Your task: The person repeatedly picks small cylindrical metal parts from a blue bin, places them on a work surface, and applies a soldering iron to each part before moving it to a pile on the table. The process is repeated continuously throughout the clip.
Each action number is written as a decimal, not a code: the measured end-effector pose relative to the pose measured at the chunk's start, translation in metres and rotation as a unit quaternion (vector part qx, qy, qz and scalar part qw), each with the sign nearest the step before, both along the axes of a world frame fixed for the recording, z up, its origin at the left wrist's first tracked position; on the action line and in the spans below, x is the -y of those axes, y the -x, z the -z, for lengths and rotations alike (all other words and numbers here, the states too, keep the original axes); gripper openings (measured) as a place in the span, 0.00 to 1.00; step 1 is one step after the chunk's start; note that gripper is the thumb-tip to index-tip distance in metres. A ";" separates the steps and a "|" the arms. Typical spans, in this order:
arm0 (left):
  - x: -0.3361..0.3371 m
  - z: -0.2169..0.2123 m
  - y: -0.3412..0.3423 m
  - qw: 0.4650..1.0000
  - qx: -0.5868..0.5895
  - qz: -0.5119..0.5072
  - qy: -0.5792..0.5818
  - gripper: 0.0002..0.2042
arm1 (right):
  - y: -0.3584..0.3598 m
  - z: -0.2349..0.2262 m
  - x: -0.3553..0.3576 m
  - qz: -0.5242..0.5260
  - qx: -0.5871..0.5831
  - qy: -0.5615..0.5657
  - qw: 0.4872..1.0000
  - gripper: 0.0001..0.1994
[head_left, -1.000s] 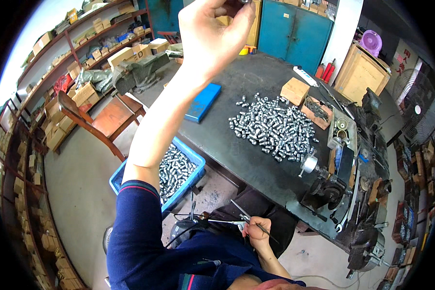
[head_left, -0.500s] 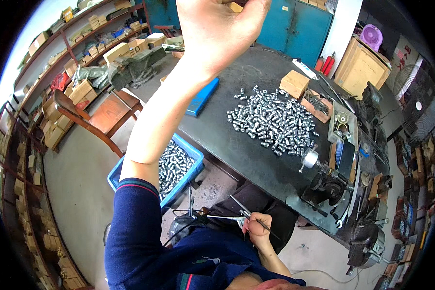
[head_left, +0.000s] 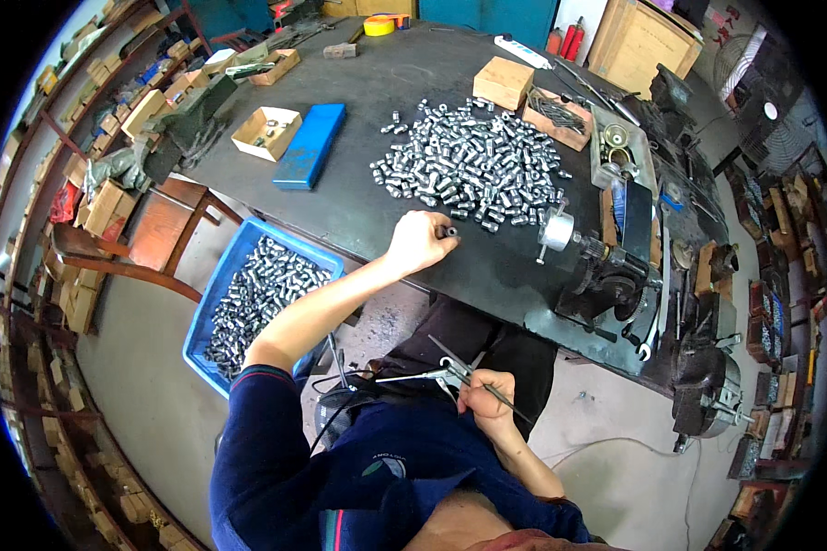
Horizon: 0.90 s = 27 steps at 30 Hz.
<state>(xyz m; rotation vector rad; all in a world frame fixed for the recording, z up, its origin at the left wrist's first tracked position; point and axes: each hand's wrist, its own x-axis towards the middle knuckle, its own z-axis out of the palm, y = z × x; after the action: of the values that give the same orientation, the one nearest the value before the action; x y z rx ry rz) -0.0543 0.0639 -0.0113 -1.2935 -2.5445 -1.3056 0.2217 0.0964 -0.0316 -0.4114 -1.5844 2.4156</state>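
Over the near edge of the table, my left hand is closed with a small cylindrical metal fitting between thumb and fingers; the fitting's round bore shows. Just beyond it lies a heap of similar shiny metal fittings. Close to my body, my right hand is closed around a thin dark metal rod, which slants out past both sides of the fist. A silver metal piece shows beside that fist, partly hidden; its kind is unclear. To my left, a blue plastic crate holds many more fittings.
On the dark table are a blue flat box, an open carton, a wooden block and a tray of parts. A small clamping machine stands at the right edge. A wooden chair is beside the crate.
My left hand has come down from high up in front to the table's near edge, where a fitting shows in it. My right hand still grips the rod, nearly unmoved.
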 end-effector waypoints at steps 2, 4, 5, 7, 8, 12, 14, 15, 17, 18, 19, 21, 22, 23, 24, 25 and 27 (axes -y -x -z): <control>-0.024 0.013 0.012 1.000 0.007 0.014 -0.014 0.11 | -0.001 -0.003 -0.003 0.019 0.000 0.021 1.000 0.12; -0.050 -0.014 0.026 0.994 0.110 0.018 0.018 0.14 | -0.002 -0.002 -0.005 0.029 0.005 0.026 0.999 0.12; -0.058 -0.020 0.042 0.992 0.119 0.031 -0.022 0.16 | 0.000 -0.002 -0.004 0.021 0.007 0.022 1.000 0.12; -0.075 -0.033 0.066 0.965 0.194 0.043 -0.174 0.17 | 0.002 -0.001 -0.002 0.015 0.013 0.015 1.000 0.12; -0.075 -0.045 0.077 0.945 0.220 0.057 -0.237 0.20 | 0.004 -0.001 0.001 0.013 0.014 0.016 1.000 0.12; -0.043 -0.068 0.076 0.951 0.211 0.080 -0.213 0.19 | 0.004 0.005 0.006 0.038 0.013 0.020 0.999 0.13; -0.010 -0.055 0.070 0.983 0.135 0.077 -0.101 0.16 | 0.002 0.005 0.003 0.039 -0.004 0.016 0.999 0.13; 0.012 -0.050 0.065 0.996 0.052 0.046 -0.057 0.14 | 0.002 0.004 0.002 0.033 -0.025 0.008 0.999 0.12; 0.074 -0.043 0.058 0.996 -0.091 0.008 0.000 0.13 | 0.004 0.000 0.005 0.027 -0.006 0.010 1.000 0.12; 0.105 -0.042 0.055 0.998 -0.025 -0.053 0.029 0.14 | 0.005 -0.002 0.006 0.021 0.000 0.014 1.000 0.12; 0.138 -0.042 0.055 0.991 0.041 -0.117 0.055 0.14 | 0.007 -0.005 0.008 0.012 0.006 0.016 1.000 0.12; 0.204 0.000 0.070 0.953 0.171 -0.221 -0.119 0.12 | 0.010 -0.007 0.009 -0.005 0.005 0.010 1.000 0.12; 0.232 0.019 0.074 0.952 0.177 -0.240 -0.064 0.13 | 0.011 -0.008 0.009 -0.009 0.005 0.005 1.000 0.12; 0.256 0.037 0.076 0.949 0.181 -0.258 -0.009 0.14 | 0.013 -0.008 0.010 -0.011 0.011 0.001 1.000 0.12; 0.279 0.060 0.076 0.955 0.156 -0.249 0.043 0.15 | 0.015 -0.007 0.011 -0.014 0.014 0.000 1.000 0.12; 0.293 0.083 0.073 0.958 0.135 -0.234 0.093 0.16 | 0.017 -0.007 0.012 -0.014 0.020 -0.005 1.000 0.12; 0.304 0.107 0.069 0.946 0.232 -0.200 0.109 0.16 | 0.020 -0.009 0.014 -0.017 0.020 -0.013 1.000 0.12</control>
<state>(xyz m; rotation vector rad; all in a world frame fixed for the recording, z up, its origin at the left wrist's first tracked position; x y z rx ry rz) -0.1233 -0.2402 -0.1179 -0.4565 -3.1109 -1.3919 0.2021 0.0825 -0.0223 -0.4341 -1.6504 2.4246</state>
